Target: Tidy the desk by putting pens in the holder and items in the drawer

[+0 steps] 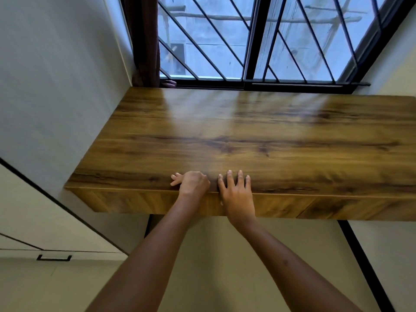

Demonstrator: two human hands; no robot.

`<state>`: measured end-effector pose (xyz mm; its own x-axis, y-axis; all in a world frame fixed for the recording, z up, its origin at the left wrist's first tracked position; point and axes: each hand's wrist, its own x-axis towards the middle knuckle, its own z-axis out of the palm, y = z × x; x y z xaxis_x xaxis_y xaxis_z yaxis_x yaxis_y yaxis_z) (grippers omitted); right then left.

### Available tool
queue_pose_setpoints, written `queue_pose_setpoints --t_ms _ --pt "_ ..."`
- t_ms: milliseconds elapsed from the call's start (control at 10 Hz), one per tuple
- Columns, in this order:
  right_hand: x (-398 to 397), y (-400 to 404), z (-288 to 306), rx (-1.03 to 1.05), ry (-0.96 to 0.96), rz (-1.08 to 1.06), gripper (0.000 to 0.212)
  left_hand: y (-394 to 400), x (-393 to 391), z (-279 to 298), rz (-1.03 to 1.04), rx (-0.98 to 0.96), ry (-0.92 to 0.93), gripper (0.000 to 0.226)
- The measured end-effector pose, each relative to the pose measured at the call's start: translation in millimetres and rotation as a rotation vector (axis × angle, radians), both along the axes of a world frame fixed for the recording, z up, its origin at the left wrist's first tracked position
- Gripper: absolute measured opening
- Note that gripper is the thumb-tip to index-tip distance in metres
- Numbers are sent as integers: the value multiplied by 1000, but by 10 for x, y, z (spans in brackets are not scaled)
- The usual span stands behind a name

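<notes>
Wood-grain bench (258, 140) fills my view, running up to a barred window (270, 41) at its far side, and both hands sit at its near edge. On the right hand (236, 194) I see the fingers (239, 179) straight and slightly spread, lying flat on the bench top with the palm over the front lip; they hold nothing. The left hand (193, 183) is just beside it, almost touching, with its fingers curled down toward the wood and two fingertips poking out to its left; I cannot tell whether anything is under them. Directly below both hands is the drawer front (202, 204), a matching wood panel under the lip, flush with the rest of the front face. No pens, holder or other loose items show anywhere I can see, so I cannot say where they are. Far ahead of the fingers and to their left, a dark curtain (146, 41) hangs in the corner by the window. A pale wall (56, 75) stands well out to the left of the left hand, with a cabinet door (45, 221) carrying a dark handle (54, 257) lower down.
</notes>
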<state>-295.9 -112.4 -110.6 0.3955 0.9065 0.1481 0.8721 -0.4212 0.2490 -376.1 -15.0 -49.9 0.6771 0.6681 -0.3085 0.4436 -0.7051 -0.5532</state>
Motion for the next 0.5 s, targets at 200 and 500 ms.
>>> queue_pose_setpoints --t_ms 200,500 --pt "36 -35 76 -46 5 14 60 -59 61 59 19 63 71 30" --pt "470 -6 266 189 114 261 57 267 2 364 -134 -258 -320 59"
